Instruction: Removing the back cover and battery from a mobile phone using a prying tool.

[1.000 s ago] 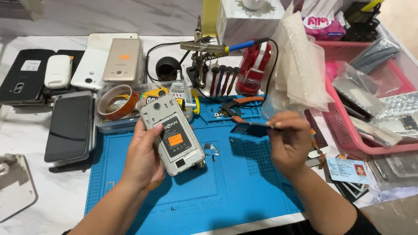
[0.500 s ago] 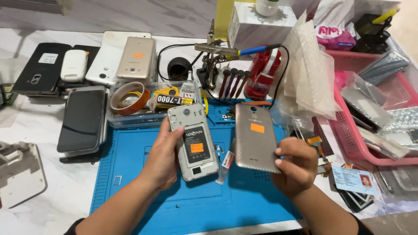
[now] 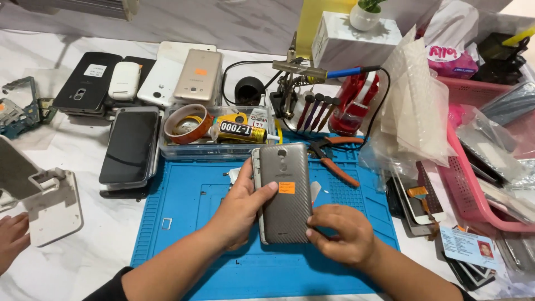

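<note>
A grey phone (back cover up, an orange sticker at its middle) is grasped along its left edge by the left hand, while its lower right corner is pinched by the right hand. Beneath both hands a blue work mat is spread; beyond the fingertips, a clear tray with tape and a glue tube is set.
</note>
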